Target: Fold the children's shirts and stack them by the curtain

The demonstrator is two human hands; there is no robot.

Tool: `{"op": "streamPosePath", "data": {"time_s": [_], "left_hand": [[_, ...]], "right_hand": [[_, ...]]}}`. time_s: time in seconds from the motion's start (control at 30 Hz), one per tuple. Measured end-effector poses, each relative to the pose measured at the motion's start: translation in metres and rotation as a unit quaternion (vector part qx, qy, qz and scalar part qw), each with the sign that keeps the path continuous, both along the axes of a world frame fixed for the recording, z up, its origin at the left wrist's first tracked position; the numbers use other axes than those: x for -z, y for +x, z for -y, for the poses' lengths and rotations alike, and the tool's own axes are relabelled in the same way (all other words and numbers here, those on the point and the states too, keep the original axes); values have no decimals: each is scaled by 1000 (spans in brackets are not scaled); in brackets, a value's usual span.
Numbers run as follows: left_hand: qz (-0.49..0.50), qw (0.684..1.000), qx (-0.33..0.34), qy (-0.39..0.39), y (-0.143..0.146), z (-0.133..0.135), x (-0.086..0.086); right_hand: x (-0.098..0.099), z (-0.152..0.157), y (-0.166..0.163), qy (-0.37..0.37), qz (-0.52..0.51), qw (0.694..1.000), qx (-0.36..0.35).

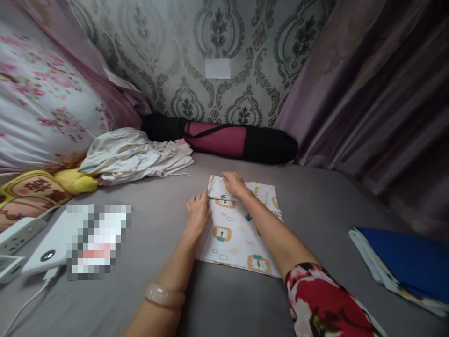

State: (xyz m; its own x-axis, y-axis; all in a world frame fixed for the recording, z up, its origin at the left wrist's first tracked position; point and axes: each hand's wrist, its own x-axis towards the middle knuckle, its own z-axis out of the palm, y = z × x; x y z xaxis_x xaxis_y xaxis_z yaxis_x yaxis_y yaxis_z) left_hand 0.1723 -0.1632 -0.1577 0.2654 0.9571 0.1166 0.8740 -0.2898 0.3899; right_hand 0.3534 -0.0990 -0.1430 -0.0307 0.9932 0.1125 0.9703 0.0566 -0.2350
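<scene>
A white cloth (pixel 233 243) printed with orange lion faces, green leaves and grey ovals lies on the grey bed sheet. Its far part (pixel 261 192) is folded over as a band towards me. On that band, near its far left corner, my right hand (pixel 235 185) lies palm down with the fingers extended. My left hand (pixel 198 213) rests at the cloth's left edge, beside the end of the fold, its fingers slightly bent and apart. The right forearm crosses over the cloth and hides some of its right side.
A folded blue cloth (pixel 407 262) lies at the right. To the left are a white power bank (pixel 59 241) with a cable, a power strip (pixel 24 234), a blurred-out flat object (pixel 101 238) and a yellow plush toy (pixel 75 180). Behind lie crumpled fabric (pixel 133 154) and a long black-and-maroon bag (pixel 217 140).
</scene>
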Motion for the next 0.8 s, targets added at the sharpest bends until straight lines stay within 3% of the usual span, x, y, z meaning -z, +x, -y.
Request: {"op": "streamPosePath", "data": {"time_s": [0.13,0.23,0.43,0.67,0.8], "left_hand": [[5,1000,7,-24,-4,-5,-2],[-14,999,32,-20,-6,-7,0],[-32,999,35,-13,-4,-5,4],[-14,999,-18,-49,7,0,-2],[-3,996,-47,-73,10,-1,-5]], "right_hand": [[5,-36,-20,-45,-11,994,-101],[6,-51,-27,-69,1,989,-131],[5,-58,-28,-48,16,994,-100],[30,-50,-39,42,12,999,0],[32,-49,-41,43,11,999,14]]}}
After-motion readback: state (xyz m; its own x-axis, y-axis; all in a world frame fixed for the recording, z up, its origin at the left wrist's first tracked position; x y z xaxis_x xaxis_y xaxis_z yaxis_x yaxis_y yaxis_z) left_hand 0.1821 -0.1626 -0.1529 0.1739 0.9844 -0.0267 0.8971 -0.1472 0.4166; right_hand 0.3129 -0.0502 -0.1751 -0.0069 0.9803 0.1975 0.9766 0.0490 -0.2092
